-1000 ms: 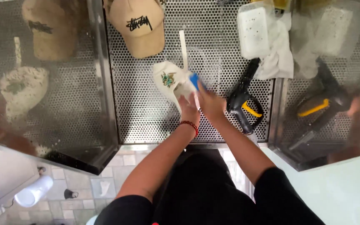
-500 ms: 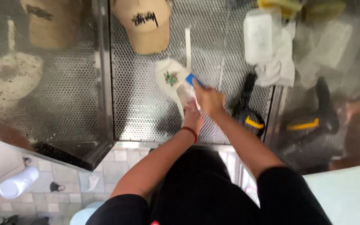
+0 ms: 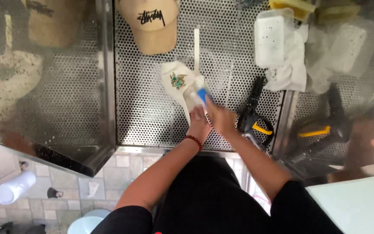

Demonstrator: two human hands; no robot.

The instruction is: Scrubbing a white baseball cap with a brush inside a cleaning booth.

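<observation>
Perforated steel bench [image 3: 152, 112] with steel side walls that mirror everything, tiled floor below. I'm leaning over it with a white cap [image 3: 179, 84] lying near the front edge, the one with a small green and gold emblem on it. My left hand [image 3: 198, 123] is closed on the cap's near edge, pinning it down, red bead bracelet [image 3: 194, 141] on that wrist. My right hand [image 3: 220, 118] is wrapped around a brush [image 3: 201, 93] with a blue head, pressed right against the cap beside the emblem.

The cap feels like it'd be light and floppy, soft fabric that bunches and slides on the metal if you don't hold it, with the brim probably the only stiff bit. So I'd say grab it by the brim or the edge, not the crown.

A tan cap [image 3: 152, 26] sits further back, a black and yellow sprayer [image 3: 254, 121] just right of my hands, and a white cloth [image 3: 291, 65] beyond it.
</observation>
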